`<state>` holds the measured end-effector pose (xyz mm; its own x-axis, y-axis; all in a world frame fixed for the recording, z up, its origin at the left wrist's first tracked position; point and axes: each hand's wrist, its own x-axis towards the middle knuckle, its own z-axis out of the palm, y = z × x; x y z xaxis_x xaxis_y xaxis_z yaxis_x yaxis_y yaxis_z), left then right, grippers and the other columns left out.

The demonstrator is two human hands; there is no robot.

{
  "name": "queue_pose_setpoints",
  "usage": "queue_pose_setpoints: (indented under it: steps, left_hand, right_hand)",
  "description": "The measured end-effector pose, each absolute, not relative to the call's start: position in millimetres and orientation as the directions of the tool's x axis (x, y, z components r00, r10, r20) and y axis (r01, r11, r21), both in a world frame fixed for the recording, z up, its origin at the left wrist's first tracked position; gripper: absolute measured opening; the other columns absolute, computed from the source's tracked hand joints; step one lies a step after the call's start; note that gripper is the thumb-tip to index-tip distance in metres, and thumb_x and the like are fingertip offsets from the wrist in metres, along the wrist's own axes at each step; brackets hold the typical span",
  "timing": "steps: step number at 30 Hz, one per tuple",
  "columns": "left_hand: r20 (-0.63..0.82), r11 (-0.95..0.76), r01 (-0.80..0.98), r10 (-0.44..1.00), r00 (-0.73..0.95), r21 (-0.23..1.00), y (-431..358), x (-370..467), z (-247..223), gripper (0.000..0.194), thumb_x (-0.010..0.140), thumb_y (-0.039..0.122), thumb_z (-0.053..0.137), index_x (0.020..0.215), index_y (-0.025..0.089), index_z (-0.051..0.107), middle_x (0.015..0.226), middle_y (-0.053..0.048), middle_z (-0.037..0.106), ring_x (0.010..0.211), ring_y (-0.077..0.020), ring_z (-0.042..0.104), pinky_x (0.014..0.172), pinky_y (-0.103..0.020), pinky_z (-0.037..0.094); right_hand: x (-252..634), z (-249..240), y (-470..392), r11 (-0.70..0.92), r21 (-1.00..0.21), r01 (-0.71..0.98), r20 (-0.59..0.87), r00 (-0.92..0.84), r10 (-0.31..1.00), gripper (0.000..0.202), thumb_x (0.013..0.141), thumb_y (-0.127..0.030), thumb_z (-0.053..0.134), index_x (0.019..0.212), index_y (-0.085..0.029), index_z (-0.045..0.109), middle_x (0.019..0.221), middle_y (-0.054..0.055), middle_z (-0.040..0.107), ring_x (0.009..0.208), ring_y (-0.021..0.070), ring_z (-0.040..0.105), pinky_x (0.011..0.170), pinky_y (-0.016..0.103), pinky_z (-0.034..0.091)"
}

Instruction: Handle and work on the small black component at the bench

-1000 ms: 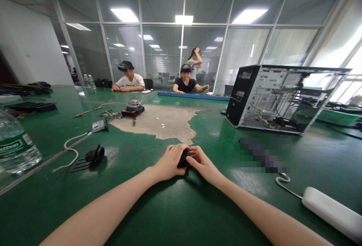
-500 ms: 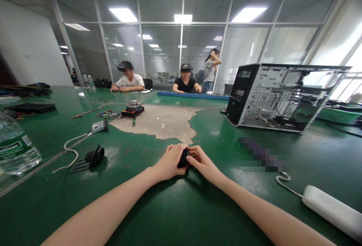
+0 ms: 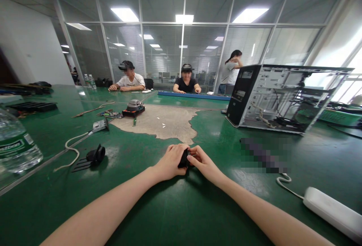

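A small black part sits between my hands just above the green table; its kind is mostly hidden by my fingers. My left hand is closed around it from the left, thumb underneath. From the right, the fingers and thumb of my right hand grip its side. To the left lies a black plastic piece with prongs and a round collar. Beyond my hands spreads a bare, tan patch of worn tabletop.
An open computer case stands at the right. A white power strip with a cord lies near right, a water bottle at left. Behind the patch sits a heatsink fan unit. Two people sit across the table; another stands.
The standing person has moved right, behind the computer case. My hands keep nearly the same hold on the black part, and the view has shifted slightly.
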<state>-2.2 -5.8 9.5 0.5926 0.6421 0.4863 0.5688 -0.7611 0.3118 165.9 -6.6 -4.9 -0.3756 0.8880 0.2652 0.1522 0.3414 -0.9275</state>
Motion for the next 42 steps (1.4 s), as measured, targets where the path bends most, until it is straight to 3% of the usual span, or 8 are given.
queue_pose_setpoints:
  steps: [13,21,28,34,42]
  left_hand:
    - [0.491,-0.763,0.574,0.638,0.594,0.297,-5.0,-1.7,8.3,0.060,0.059,0.016,0.058,0.112,0.022,0.030,0.108,-0.005,0.047,0.102,-0.0223,0.044,0.089,-0.038,0.029]
    - [0.484,-0.754,0.584,0.649,0.587,0.302,-5.7,-1.9,9.2,0.060,0.059,0.015,0.058,0.112,0.022,0.031,0.110,-0.006,0.047,0.103,-0.0230,0.043,0.090,-0.038,0.029]
    - [0.494,-0.760,0.569,0.642,0.586,0.313,-6.1,-1.5,9.6,0.058,0.059,0.015,0.058,0.111,0.022,0.032,0.108,-0.005,0.047,0.102,-0.0216,0.044,0.089,-0.037,0.029]
    - [0.493,-0.763,0.568,0.639,0.590,0.310,-6.2,-1.9,9.8,0.059,0.059,0.016,0.058,0.112,0.021,0.032,0.109,-0.005,0.047,0.103,-0.0218,0.043,0.089,-0.037,0.028]
    - [0.495,-0.759,0.573,0.643,0.585,0.309,-4.9,-1.2,8.0,0.060,0.059,0.016,0.058,0.112,0.021,0.031,0.108,-0.005,0.047,0.102,-0.0218,0.043,0.089,-0.037,0.028]
  right_hand:
    - [165.6,2.2,-14.2,0.364,-0.923,0.127,0.287,-0.405,0.868,0.022,0.077,-0.038,0.053,0.089,-0.022,0.044,0.087,0.000,0.051,0.080,0.0133,0.052,0.069,0.027,0.046]
    - [165.1,-7.2,-5.6,0.343,-0.926,0.161,0.275,-0.335,0.901,0.024,0.077,-0.038,0.051,0.093,-0.021,0.045,0.085,0.001,0.053,0.076,0.0134,0.053,0.070,0.030,0.045]
    - [165.8,0.8,-13.3,0.370,-0.923,0.101,0.303,-0.401,0.864,0.021,0.075,-0.033,0.056,0.089,-0.022,0.044,0.089,0.000,0.051,0.086,0.0145,0.052,0.072,0.028,0.045]
    - [164.5,-1.7,-8.6,0.325,-0.938,0.118,0.266,-0.357,0.895,0.018,0.078,-0.036,0.051,0.087,-0.021,0.043,0.080,-0.001,0.051,0.074,0.0120,0.052,0.066,0.027,0.044]
    - [166.7,0.3,-12.1,0.369,-0.925,0.089,0.304,-0.408,0.861,0.021,0.075,-0.032,0.056,0.090,-0.022,0.044,0.091,0.000,0.050,0.087,0.0144,0.052,0.074,0.029,0.045]
